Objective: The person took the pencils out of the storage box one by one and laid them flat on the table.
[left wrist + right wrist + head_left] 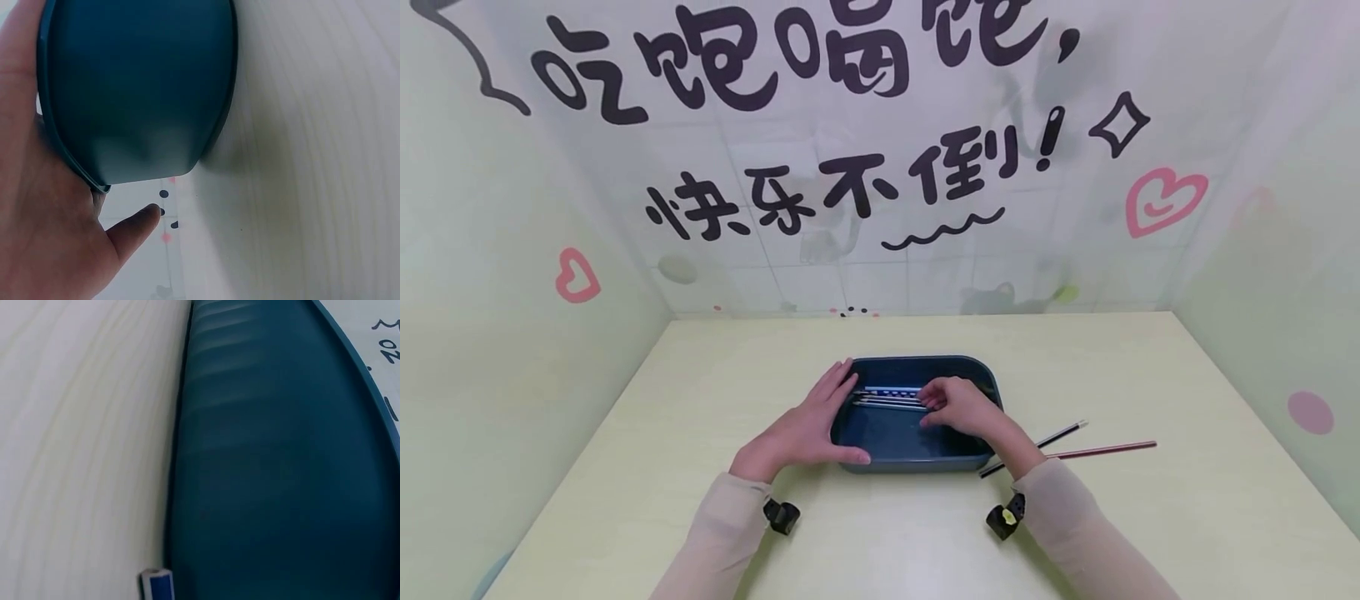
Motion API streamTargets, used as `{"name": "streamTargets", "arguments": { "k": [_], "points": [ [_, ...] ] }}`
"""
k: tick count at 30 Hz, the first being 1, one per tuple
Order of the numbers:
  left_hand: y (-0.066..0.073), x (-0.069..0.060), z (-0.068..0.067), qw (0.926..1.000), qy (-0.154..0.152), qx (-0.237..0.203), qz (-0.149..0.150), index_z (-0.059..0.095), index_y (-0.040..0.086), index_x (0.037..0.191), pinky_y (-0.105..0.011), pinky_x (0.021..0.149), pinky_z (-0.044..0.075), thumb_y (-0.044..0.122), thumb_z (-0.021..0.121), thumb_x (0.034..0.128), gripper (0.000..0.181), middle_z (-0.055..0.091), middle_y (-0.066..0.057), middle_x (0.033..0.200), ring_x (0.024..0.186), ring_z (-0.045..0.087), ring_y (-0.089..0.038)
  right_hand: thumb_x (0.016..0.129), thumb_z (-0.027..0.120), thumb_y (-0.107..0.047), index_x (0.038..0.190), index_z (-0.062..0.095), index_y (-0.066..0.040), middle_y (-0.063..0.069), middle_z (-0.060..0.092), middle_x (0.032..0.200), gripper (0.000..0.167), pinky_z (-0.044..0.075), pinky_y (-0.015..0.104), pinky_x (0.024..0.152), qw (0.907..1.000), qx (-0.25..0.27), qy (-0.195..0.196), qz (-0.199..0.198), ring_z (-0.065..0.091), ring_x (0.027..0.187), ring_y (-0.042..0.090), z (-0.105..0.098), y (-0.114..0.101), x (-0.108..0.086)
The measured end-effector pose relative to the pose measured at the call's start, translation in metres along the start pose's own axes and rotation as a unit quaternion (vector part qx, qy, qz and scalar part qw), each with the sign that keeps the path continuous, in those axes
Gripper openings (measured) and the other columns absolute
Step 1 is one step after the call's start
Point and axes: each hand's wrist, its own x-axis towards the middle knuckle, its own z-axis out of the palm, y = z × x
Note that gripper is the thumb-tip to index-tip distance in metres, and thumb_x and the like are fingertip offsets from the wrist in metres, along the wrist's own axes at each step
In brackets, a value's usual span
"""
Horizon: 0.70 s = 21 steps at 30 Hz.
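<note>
A dark teal plastic bin (887, 467) sits on the table, and its outer wall (144, 94) fills much of the left wrist view. Several pencils (887, 402) lie side by side along the far part of its floor, white, silver and blue patterned. My left hand (812, 427) rests on the bin's left side, fingers spread at the far corner and thumb at the near rim. Inside the bin, my right hand (961, 406) bends over the pencils' right ends. A gap shows between its thumb and fingertips; the right wrist view does not show that hand.
To the right of the bin, a dark pencil (1060, 435) and a reddish pencil (1112, 450) lie on the pale table (1150, 375). The dark one's end (159, 585) is beside the bin's near wall. A printed wall sheet (865, 275) stands behind the table.
</note>
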Motion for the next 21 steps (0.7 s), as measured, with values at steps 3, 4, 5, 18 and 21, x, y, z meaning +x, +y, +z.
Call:
{"name": "streamTargets", "arguments": {
  "k": [3, 4, 5, 18, 21],
  "points": [
    [0.0, 0.0, 0.0, 1.0, 0.002, 0.003, 0.0, 0.015, 0.013, 0.161, -0.057, 0.107, 0.046, 0.069, 0.076, 0.0727, 0.121, -0.004, -0.001, 0.171, 0.158, -0.001, -0.028, 0.084, 0.078, -0.005, 0.113, 0.069, 0.0, 0.01, 0.072, 0.106, 0.031, 0.057, 0.036, 0.09, 0.9999, -0.011, 0.007, 0.009, 0.066, 0.093, 0.018, 0.002, -0.002, 0.002],
    [0.0, 0.0, 0.001, 1.0, 0.002, 0.004, 0.0, 0.015, 0.013, 0.161, -0.057, 0.107, 0.046, 0.069, 0.076, 0.0727, 0.121, -0.005, -0.001, 0.171, 0.158, -0.001, -0.028, 0.085, 0.078, -0.005, 0.113, 0.069, 0.0, 0.01, 0.072, 0.105, 0.03, 0.057, 0.036, 0.09, 0.9998, -0.015, 0.008, 0.011, 0.066, 0.092, 0.017, 0.002, -0.003, 0.002],
    [-0.001, 0.0, 0.001, 1.0, 0.002, 0.005, 0.0, 0.015, 0.013, 0.161, -0.057, 0.107, 0.046, 0.069, 0.076, 0.0727, 0.121, -0.005, -0.001, 0.171, 0.158, -0.001, -0.027, 0.085, 0.077, -0.005, 0.112, 0.07, 0.0, 0.01, 0.072, 0.104, 0.029, 0.058, 0.035, 0.089, 0.9997, -0.02, 0.009, 0.012, 0.066, 0.091, 0.017, 0.003, -0.003, 0.003],
    [-0.001, -0.001, 0.001, 1.0, 0.004, 0.0, 0.005, 0.015, 0.011, 0.161, -0.058, 0.11, 0.043, 0.066, 0.077, 0.0732, 0.121, -0.004, -0.002, 0.171, 0.158, -0.001, -0.029, 0.083, 0.077, 0.001, 0.104, 0.072, -0.002, 0.006, 0.072, 0.093, 0.022, 0.058, 0.031, 0.082, 0.9981, -0.056, 0.014, 0.024, 0.063, 0.083, 0.014, 0.012, -0.012, 0.008],
    [-0.001, -0.001, 0.001, 1.0, 0.005, -0.003, 0.007, 0.015, 0.011, 0.161, -0.058, 0.11, 0.043, 0.065, 0.077, 0.0734, 0.12, -0.004, -0.002, 0.171, 0.158, 0.0, -0.028, 0.083, 0.077, 0.001, 0.101, 0.073, -0.003, 0.005, 0.07, 0.09, 0.019, 0.058, 0.03, 0.081, 0.9963, -0.083, 0.014, 0.018, 0.061, 0.08, 0.013, 0.014, -0.014, 0.011]
  ]
}}
